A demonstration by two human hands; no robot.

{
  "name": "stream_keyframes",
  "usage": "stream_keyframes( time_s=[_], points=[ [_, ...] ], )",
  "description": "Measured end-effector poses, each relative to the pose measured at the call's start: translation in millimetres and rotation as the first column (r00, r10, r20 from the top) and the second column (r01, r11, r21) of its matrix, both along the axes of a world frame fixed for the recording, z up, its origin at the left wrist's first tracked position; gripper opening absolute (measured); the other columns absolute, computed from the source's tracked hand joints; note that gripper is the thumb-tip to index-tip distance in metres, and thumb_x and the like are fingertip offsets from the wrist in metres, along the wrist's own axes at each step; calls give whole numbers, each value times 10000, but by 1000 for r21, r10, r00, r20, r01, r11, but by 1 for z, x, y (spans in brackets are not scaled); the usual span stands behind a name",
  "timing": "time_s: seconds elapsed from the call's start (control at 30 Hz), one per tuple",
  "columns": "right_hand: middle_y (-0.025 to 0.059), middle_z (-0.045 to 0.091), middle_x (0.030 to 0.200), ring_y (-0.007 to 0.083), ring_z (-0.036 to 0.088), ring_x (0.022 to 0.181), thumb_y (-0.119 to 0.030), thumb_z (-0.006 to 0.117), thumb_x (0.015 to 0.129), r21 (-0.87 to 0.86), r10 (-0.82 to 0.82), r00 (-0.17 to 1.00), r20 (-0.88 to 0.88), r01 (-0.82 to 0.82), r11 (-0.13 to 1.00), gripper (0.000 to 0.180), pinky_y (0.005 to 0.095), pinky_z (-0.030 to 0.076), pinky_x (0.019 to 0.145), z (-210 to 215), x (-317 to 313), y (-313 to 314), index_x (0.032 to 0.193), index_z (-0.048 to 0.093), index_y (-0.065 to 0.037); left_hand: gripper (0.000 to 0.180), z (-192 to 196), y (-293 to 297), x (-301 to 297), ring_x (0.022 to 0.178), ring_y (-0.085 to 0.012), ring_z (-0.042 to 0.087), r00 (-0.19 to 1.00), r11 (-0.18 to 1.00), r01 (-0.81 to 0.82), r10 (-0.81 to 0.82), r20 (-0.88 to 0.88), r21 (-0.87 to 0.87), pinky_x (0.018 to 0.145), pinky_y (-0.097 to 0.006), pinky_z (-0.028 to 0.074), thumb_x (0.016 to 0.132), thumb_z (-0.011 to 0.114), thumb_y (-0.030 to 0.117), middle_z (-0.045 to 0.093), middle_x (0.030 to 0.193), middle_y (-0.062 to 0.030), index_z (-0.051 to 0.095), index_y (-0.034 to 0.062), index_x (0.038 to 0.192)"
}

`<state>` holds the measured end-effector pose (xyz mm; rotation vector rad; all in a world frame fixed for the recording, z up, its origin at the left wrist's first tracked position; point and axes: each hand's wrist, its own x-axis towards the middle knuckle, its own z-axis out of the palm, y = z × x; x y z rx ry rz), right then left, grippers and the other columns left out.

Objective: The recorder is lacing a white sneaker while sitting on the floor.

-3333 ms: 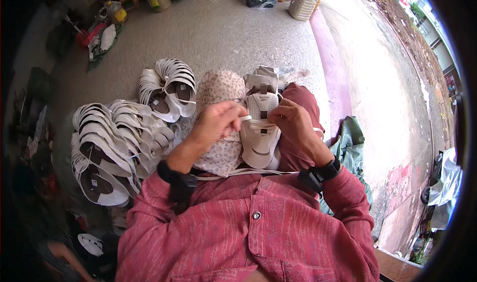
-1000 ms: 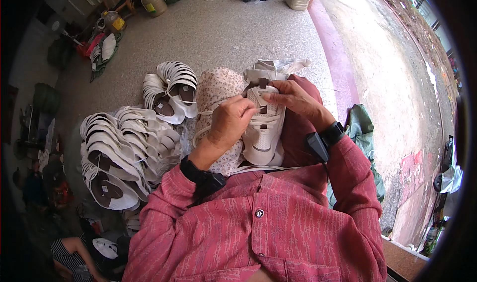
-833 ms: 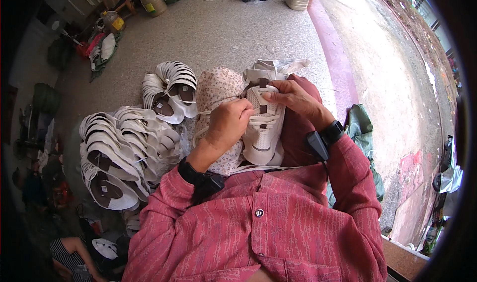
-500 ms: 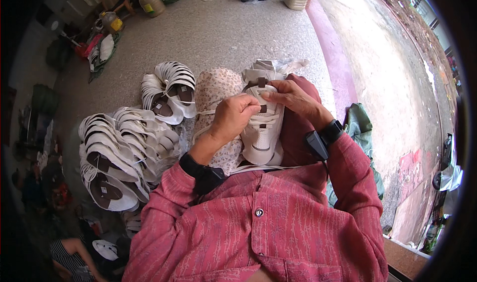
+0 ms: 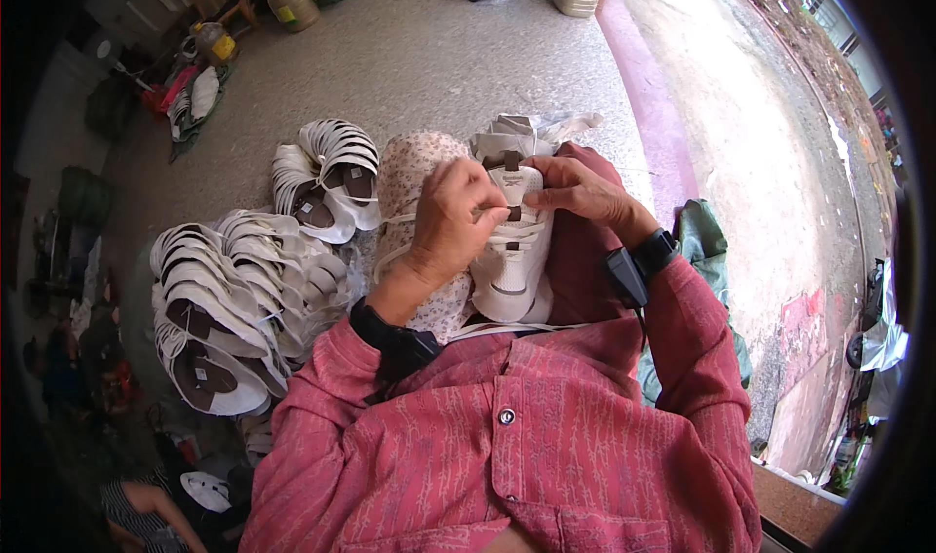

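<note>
A white shoe upper (image 5: pixel 504 275) with brown loops down its front rests toe toward me on my lap. Its laces cross the middle below the tongue (image 5: pixel 514 184). My right hand (image 5: pixel 585 190) grips the upper's right edge, with thumb and fingertips at the tongue. Beside the brown loop on the left, my left hand (image 5: pixel 451 214) is curled, thumb and forefinger close together; its fingers are slightly blurred. Whatever lies between them is too small to make out. A loose white lace (image 5: pixel 517 331) runs across my lap below the toe.
Nested white uppers with brown insides stand at the left in a larger pile (image 5: pixel 210 309) and a smaller one (image 5: pixel 327 177). Flowered cloth (image 5: pixel 424 153) covers my left leg. Plastic jugs (image 5: pixel 292 2) stand far back; green sacking (image 5: pixel 702 241) lies at the right.
My left hand's fingers have lifted and shifted slightly away from the tongue, with the thumb more stretched out. My right hand keeps its hold on the upper.
</note>
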<state>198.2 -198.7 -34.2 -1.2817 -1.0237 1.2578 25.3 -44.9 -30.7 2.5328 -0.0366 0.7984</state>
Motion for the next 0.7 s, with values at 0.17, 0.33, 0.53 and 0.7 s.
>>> stream_keyframes(
  time_s=[0.17, 0.33, 0.53, 0.7],
  points=[
    [22, 642, 1065, 105, 583, 981, -77, 617, 902, 249, -371, 879, 301, 303, 920, 293, 270, 467, 871, 3, -13, -11, 1184, 579, -6, 521, -6, 29, 13, 1127, -176, 517, 931, 725, 125, -322, -173, -677, 979, -299, 406, 752, 752, 71, 568, 1166, -68, 517, 12, 1213],
    [7, 654, 968, 70, 603, 876, -84, 640, 907, 197, -523, 812, 258, 486, 852, 175, 225, 492, 733, 0, -35, -38, 1069, 638, -16, 665, -5, 40, 24, 1108, -180, 556, 774, 529, 126, -581, -250, -839, 959, -300, 448, 752, 758, 90, 584, 1207, -122, 440, -39, 1322],
    [19, 643, 781, 70, 588, 686, -101, 683, 890, -1, -480, 856, 189, 489, 872, 146, 219, 465, 586, 0, -65, -26, 945, 643, 28, 627, -11, 29, 28, 987, -170, 612, 796, 641, 11, -471, -381, -768, 878, -285, 493, 739, 748, 103, 642, 1105, -109, 492, -45, 1292],
    [23, 631, 766, 69, 564, 650, -84, 628, 921, 41, -515, 849, 119, 514, 857, 105, 212, 453, 579, -4, -58, -26, 899, 644, 17, 567, -19, 34, 28, 986, -147, 606, 803, 583, 16, -492, -337, -813, 864, -282, 494, 761, 733, 125, 646, 1092, -88, 527, -40, 1262]
  ],
)
